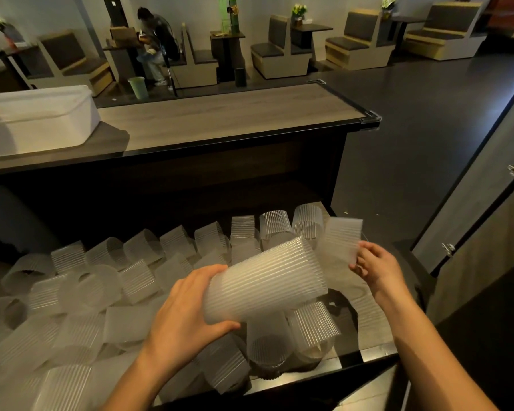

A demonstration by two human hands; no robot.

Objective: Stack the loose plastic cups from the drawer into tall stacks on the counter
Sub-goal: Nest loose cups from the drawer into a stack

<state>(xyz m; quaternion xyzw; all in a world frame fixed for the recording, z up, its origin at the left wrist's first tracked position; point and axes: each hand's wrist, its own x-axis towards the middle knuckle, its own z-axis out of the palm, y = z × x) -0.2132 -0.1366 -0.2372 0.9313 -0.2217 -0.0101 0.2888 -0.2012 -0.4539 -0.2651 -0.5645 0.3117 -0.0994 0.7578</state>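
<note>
Booth seating [282, 51] is lining the dim room beyond the wooden desk [220, 114], with a white tub [36, 114] sitting at ten o'clock. Over the open drawer [368, 355] of loose cups [137, 280], the left hand [184, 310] is curling its fingers [208, 271] round a frosted ribbed cup [267, 280] lying sideways. At two o'clock, the right hand [377, 268] is pinching a second cup [339, 241].

Dim indoor light, wide-angle bend.
The grey wood-grain counter [220, 114] catches soft light; below it lies deep shadow. Frosted ribbed plastic cups [72, 330] at lower left blur, and straight edges bow near the borders.
</note>
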